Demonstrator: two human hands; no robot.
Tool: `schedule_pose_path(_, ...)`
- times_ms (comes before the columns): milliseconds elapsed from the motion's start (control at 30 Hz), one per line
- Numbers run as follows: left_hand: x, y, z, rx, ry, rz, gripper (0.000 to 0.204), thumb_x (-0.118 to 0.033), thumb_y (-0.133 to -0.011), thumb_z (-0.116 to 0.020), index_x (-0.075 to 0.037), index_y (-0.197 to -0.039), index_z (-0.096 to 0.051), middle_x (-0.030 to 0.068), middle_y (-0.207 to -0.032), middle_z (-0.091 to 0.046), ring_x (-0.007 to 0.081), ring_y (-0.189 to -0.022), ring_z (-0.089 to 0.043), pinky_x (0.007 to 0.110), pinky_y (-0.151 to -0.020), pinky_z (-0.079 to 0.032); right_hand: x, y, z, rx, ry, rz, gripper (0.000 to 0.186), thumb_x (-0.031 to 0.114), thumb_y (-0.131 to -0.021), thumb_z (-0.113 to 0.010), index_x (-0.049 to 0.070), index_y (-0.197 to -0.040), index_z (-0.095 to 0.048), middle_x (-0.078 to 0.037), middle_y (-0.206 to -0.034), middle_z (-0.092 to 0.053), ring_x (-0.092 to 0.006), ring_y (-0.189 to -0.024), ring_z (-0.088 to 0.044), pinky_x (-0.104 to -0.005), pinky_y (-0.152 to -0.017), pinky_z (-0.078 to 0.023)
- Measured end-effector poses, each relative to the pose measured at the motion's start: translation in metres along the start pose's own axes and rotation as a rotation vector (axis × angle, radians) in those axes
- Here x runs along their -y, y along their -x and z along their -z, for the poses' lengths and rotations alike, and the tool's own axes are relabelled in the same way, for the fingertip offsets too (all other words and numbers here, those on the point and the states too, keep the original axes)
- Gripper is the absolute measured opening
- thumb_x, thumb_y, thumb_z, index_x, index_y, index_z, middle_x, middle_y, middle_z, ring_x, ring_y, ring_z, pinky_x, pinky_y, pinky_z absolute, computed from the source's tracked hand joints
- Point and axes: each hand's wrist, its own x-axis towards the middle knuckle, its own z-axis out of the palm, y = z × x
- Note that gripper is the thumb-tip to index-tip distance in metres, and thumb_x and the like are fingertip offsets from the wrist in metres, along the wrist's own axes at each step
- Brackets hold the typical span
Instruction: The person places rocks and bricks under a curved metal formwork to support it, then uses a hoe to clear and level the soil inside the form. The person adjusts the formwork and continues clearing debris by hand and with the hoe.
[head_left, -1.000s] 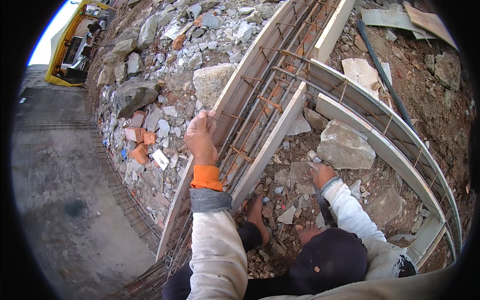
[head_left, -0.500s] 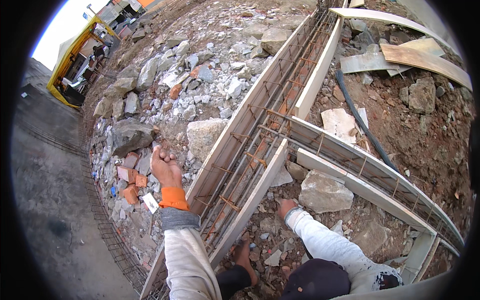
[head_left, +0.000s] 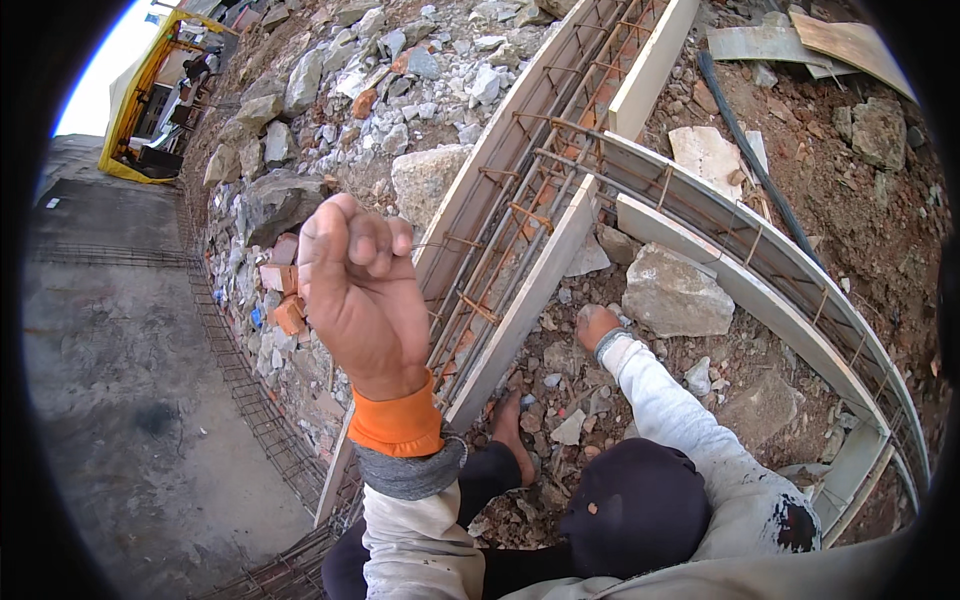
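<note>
Raised over the left side of the boards, my left hand (head_left: 365,290) has its palm in view and its fingers curled in. A thin dark line, perhaps wire, shows beside its fingertips; what they hold, if anything, I cannot make out. My right hand (head_left: 597,325) is low inside the corner of the boards, left of a big pale rock (head_left: 676,292); its fingers are hidden. Between the hands runs a rusty rebar cage (head_left: 520,225), set between a left board (head_left: 500,140) and a right board (head_left: 535,300).
A second board-and-rebar channel (head_left: 740,215) branches to the right. Broken stones (head_left: 425,180) and orange brick pieces (head_left: 288,312) lie to the left, beside a grey concrete slab (head_left: 140,400). My bare foot (head_left: 512,440) rests on the rubble. A black hose (head_left: 745,150) and loose planks (head_left: 765,43) lie at far right.
My left hand has come up closer to the view, its fingers still curled. The view has shifted, so the boards appear higher. My right hand stays low beside the pale rock.
</note>
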Motion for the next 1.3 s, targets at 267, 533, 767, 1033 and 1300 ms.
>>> schedule_pose_path(267, 0.118, 0.137, -0.058, 0.48, -0.731, 0.081, 0.018, -0.017, -0.096, -0.063, -0.001, -0.086, -0.062, 0.0013, -0.081, -0.061, 0.0096, -0.071, -0.052, 0.025, -0.069, -0.043, -0.007, -0.024, 0.002, 0.049, -0.346, 0.172, 0.027, 0.024, -0.084, -0.06, 0.0, -0.091, -0.068, -0.025, -0.09, -0.067, -0.0417, -0.085, -0.064, -0.046, -0.08, -0.052)
schedule_pose_path(533, 0.158, 0.171, -0.028, 0.436, -0.457, 0.503, 0.017, -0.019, -0.094, -0.064, -0.003, -0.088, -0.062, -0.0059, -0.072, -0.052, 0.0042, -0.067, -0.045, 0.023, -0.062, -0.037, 0.044, -0.057, 0.061, 0.233, -0.269, 0.081, 0.033, 0.029, -0.079, -0.059, -0.001, -0.082, -0.074, -0.026, -0.083, -0.069, -0.0375, -0.083, -0.068, -0.042, -0.082, -0.052)
schedule_pose_path(767, 0.151, 0.183, -0.017, 0.313, -0.348, 0.523, 0.017, -0.018, -0.095, -0.064, -0.003, -0.089, -0.063, -0.0062, -0.072, -0.051, 0.0035, -0.065, -0.043, 0.023, -0.059, -0.035, 0.001, -0.026, 0.063, 0.144, -0.042, 0.309, 0.027, 0.026, -0.081, -0.057, 0.007, -0.09, -0.074, -0.02, -0.094, -0.071, -0.0371, -0.088, -0.068, -0.0442, -0.083, -0.051)
schedule_pose_path(1033, 0.185, 0.202, 0.0, 0.11, -0.124, 0.751, 0.012, -0.012, -0.092, -0.063, -0.004, -0.083, -0.06, -0.0036, -0.069, -0.052, 0.0059, -0.06, -0.043, 0.023, -0.056, -0.034, 0.049, -0.046, 0.083, 0.346, -0.216, 0.081, 0.066, 0.06, -0.091, -0.05, -0.002, -0.078, -0.07, -0.017, -0.07, -0.062, -0.029, -0.07, -0.061, -0.0391, -0.068, -0.049)
schedule_pose_path(1300, 0.26, 0.22, 0.031, -0.228, 0.287, 0.749, 0.012, -0.015, -0.086, -0.056, -0.007, -0.077, -0.055, 0.0033, -0.061, -0.05, 0.0148, -0.057, -0.046, 0.03, -0.058, -0.04, 0.085, -0.039, 0.096, 0.369, 0.378, 0.63, 0.049, 0.042, -0.092, -0.056, -0.006, -0.092, -0.066, -0.031, -0.086, -0.066, -0.0465, -0.086, -0.065, -0.0495, -0.082, -0.051)
